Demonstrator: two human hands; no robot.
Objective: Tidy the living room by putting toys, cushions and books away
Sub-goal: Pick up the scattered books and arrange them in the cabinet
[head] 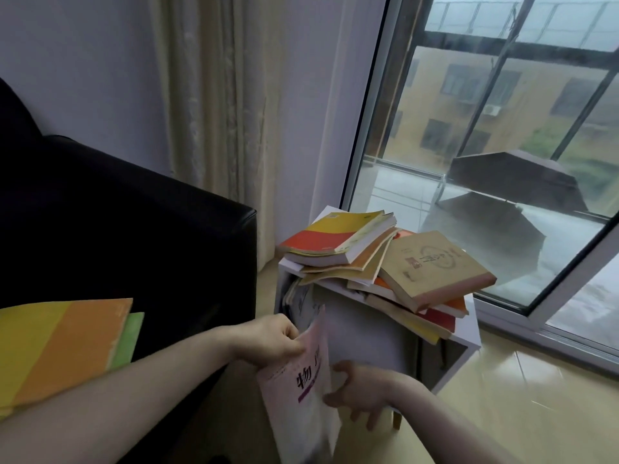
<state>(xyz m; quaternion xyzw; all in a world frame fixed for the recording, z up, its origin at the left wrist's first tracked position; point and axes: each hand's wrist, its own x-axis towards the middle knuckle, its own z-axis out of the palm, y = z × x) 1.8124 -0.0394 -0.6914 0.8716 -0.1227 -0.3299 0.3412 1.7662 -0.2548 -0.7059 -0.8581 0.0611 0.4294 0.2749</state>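
Observation:
A thin pink book with purple characters stands upright in front of the white cabinet. My left hand grips its top edge. My right hand holds its right edge, thumb on the cover and fingers behind. Its upper corner points at the cabinet's open left slot, where other books stand. A messy pile of books lies on the cabinet top. Orange, yellow and green books rest over my left forearm.
A black sofa fills the left side, its arm close to the cabinet. A beige curtain hangs behind. A large window is on the right. The yellowish tiled floor shows to the right of the cabinet.

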